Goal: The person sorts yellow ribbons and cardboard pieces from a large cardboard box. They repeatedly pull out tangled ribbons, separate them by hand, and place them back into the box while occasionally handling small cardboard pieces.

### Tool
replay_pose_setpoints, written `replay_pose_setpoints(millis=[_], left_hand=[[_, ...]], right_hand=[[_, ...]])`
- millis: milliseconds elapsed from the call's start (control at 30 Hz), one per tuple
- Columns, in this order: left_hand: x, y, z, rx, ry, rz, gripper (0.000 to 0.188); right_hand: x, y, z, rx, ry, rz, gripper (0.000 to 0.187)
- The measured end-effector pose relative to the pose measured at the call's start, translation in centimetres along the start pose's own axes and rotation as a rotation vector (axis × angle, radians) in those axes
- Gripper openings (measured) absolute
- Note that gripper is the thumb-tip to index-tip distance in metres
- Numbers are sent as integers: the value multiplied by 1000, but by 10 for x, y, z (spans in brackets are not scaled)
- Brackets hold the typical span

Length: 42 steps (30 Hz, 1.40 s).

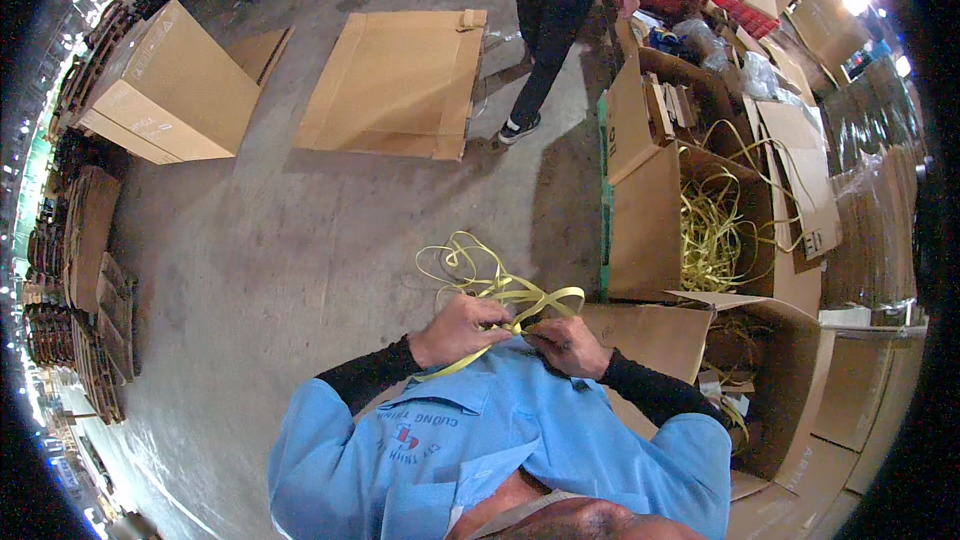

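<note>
My left hand (462, 330) and my right hand (570, 345) meet in front of my chest, fingers closed on a tangle of yellow plastic strapping band (513, 290). The band crosses in a knot-like bunch between my fingertips. Thin loops of it spread out beyond my hands, and one tail hangs down against my blue shirt (440, 440). Whether the crossing is a tied knot, I cannot tell. Black sleeves cover both my forearms.
On the right stand open cardboard boxes, one filled with yellow strapping (715, 230), another nearer box (765, 380) holding scraps. A flattened cardboard sheet (390, 85) lies on the concrete floor. A tall carton (175, 90) stands at far left. Another person (555, 20) walks past ahead.
</note>
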<state>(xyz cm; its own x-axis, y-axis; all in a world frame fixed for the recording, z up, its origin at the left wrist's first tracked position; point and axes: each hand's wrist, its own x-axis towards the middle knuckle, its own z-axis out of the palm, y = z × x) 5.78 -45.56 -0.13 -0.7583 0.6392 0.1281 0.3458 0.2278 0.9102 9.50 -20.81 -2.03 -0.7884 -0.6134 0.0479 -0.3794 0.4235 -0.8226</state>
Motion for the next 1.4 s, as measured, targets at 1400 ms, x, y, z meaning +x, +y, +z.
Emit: replay_pose_setpoints(millis=[1400], left_hand=[[-25,-51,26,-333,-86,-501,19]], right_hand=[[-1,21,32,-151,-175,101,19]])
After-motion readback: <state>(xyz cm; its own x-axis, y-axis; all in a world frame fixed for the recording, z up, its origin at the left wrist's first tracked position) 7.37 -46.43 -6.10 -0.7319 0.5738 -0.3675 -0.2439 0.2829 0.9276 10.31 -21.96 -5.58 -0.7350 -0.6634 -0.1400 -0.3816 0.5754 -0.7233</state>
